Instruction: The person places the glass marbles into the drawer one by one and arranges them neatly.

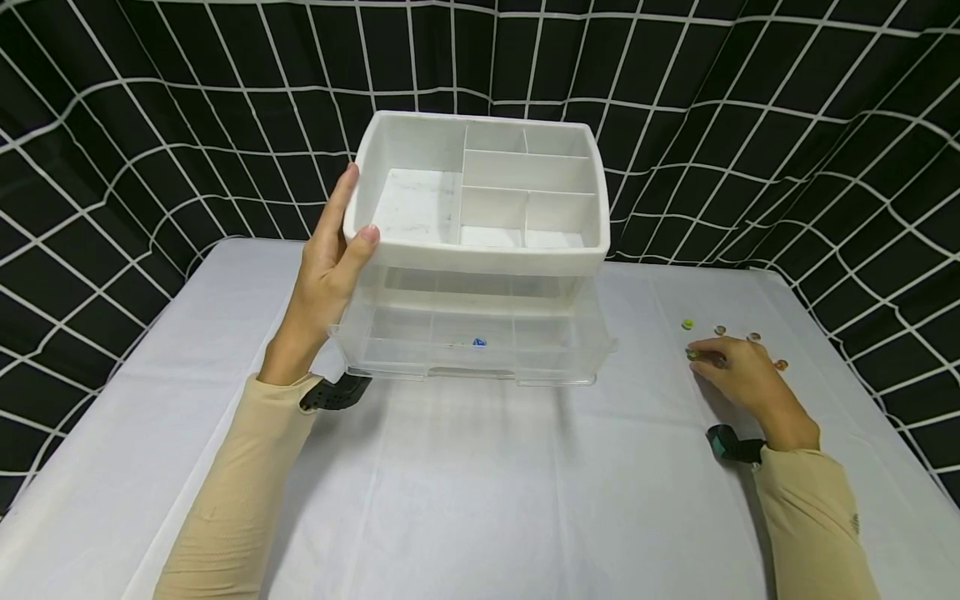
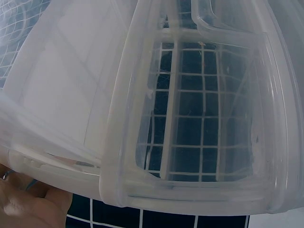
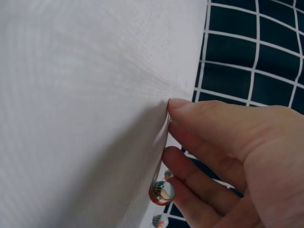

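My left hand [image 1: 324, 267] grips the left side of a white drawer organizer [image 1: 480, 260], thumb on its rim and fingers along the side wall. Its top is divided into several compartments. Below, a clear drawer [image 1: 390, 358] is pulled out, with a small blue marble [image 1: 480, 342] inside. At the right of the table, my right hand [image 1: 738, 375] pinches a small greenish marble [image 1: 691, 355] at the cloth; the fingertips largely hide it. Around that hand lie a yellow-green marble [image 1: 687, 324] and several clear marbles with reddish-brown tints, one marble [image 3: 162, 192] close below the fingers.
A white cloth [image 1: 465, 500] covers the table. Behind and on both sides hangs a black curtain with a white grid [image 1: 675, 67]. Each wrist wears a dark strap, the left strap [image 1: 335, 392] close to the drawer's left corner.
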`<state>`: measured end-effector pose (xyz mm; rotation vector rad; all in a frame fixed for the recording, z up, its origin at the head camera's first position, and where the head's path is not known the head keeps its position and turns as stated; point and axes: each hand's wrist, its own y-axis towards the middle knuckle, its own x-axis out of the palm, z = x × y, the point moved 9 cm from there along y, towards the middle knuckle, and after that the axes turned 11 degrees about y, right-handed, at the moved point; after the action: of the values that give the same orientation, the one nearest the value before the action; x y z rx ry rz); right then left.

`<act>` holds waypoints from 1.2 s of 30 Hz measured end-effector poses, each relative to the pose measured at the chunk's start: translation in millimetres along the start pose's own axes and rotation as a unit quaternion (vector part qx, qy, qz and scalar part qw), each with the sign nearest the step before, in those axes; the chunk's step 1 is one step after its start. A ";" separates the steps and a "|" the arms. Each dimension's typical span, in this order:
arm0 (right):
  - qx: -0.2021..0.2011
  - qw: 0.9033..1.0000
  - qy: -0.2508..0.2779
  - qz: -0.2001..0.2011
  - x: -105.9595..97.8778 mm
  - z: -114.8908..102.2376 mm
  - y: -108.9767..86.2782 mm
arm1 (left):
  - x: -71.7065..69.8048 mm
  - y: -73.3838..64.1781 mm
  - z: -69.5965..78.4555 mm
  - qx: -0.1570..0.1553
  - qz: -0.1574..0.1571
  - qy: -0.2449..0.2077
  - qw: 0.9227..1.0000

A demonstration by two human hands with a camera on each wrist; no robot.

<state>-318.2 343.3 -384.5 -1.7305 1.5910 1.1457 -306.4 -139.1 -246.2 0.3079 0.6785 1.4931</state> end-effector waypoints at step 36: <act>-0.004 1.000 0.026 0.002 -13.2 -29.8 -1.2 | 0.3 0.0 0.8 0.004 -0.003 0.003 1.000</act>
<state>-309.4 325.8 -358.5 -1.7761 1.6232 1.1206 -306.0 -138.6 -245.6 0.3076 0.6885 1.4871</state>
